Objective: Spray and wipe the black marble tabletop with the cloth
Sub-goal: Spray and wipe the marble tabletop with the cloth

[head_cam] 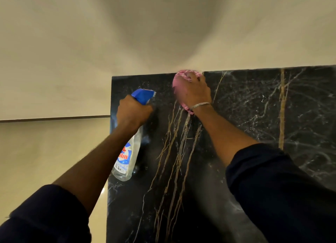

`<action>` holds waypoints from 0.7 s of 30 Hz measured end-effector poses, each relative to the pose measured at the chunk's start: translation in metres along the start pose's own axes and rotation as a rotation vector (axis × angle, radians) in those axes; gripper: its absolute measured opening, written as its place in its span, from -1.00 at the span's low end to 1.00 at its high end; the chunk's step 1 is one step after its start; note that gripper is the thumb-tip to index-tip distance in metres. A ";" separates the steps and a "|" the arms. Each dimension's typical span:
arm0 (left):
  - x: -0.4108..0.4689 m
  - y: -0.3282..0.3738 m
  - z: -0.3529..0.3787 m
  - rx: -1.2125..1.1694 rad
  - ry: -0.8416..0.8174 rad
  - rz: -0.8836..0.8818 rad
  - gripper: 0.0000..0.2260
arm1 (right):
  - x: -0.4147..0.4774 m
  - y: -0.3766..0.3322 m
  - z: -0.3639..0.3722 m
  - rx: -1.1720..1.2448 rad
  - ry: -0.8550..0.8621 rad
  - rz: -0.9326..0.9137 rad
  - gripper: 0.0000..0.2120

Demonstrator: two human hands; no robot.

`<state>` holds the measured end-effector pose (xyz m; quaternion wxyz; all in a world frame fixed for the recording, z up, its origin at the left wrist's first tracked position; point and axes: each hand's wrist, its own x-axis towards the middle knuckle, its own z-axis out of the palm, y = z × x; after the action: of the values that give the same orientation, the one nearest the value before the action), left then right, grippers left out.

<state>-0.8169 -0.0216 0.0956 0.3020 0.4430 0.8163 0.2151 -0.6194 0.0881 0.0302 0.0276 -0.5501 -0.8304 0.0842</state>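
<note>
The black marble tabletop (245, 115) with gold and white veins fills the lower right. My right hand (194, 91) presses a pink cloth (179, 79) flat onto the marble at its far edge, against the wall; the hand hides most of the cloth. My left hand (133, 111) grips the neck of a clear spray bottle (127, 157) with a blue trigger head (143, 95), held near the tabletop's left edge with the nozzle pointing away towards the far side.
A cream wall (163, 33) rises directly behind the tabletop's far edge. Left of the table lies glossy beige floor (45, 151) with a dark skirting line (54, 118). The tabletop's left edge (110, 133) drops straight to the floor.
</note>
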 end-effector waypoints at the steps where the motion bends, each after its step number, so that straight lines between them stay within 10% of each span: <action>1: -0.001 0.003 0.001 -0.006 0.006 -0.005 -0.84 | -0.004 0.010 -0.003 0.011 0.026 0.028 -0.54; 14: -0.010 0.014 0.020 -0.057 0.011 -0.016 -0.83 | -0.005 0.041 0.005 0.093 0.045 0.670 -0.49; 21: -0.016 0.027 0.031 -0.046 0.026 -0.024 -0.80 | -0.011 0.019 0.006 0.017 -0.033 0.130 -0.49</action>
<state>-0.7727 -0.0187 0.0948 0.3039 0.4232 0.8203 0.2360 -0.5989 0.0848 0.0215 0.0133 -0.6012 -0.7924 0.1021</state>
